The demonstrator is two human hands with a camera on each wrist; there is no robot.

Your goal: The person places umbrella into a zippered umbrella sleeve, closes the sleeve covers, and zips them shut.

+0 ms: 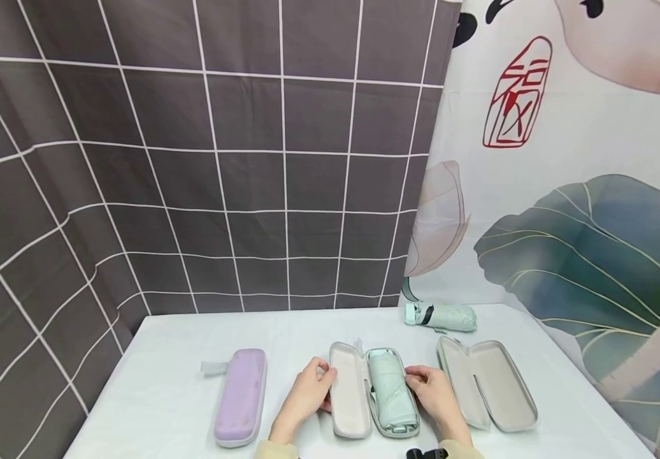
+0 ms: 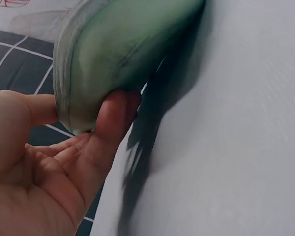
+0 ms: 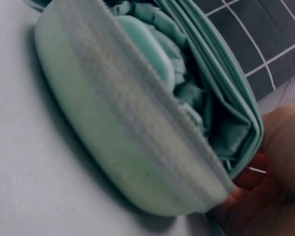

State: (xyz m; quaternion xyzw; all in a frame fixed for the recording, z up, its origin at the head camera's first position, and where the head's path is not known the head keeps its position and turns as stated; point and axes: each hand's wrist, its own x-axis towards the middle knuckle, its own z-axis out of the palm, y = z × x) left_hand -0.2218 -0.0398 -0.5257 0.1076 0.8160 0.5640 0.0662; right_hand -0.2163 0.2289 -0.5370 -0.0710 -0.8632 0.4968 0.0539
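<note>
A pale green zippered hard case [image 1: 351,398] lies opened out on the white table, its light lining facing up. In its right half sits a folded mint green umbrella [image 1: 391,389]. My left hand [image 1: 304,396] grips the outer edge of the left half; in the left wrist view, thumb and fingers pinch the rim of that green shell [image 2: 123,54], which is tilted off the table. On the other side, my right hand [image 1: 437,396] holds the right half by its outer edge, with fingertips [image 3: 246,179] partly hidden behind the shell in the right wrist view.
A closed purple case [image 1: 241,396] with a strap lies to the left on the white table [image 1: 164,382]. Another opened case [image 1: 504,382] lies right of my right hand. Behind it rests a second folded mint umbrella [image 1: 447,317]. A dark checked curtain [image 1: 250,185] hangs behind.
</note>
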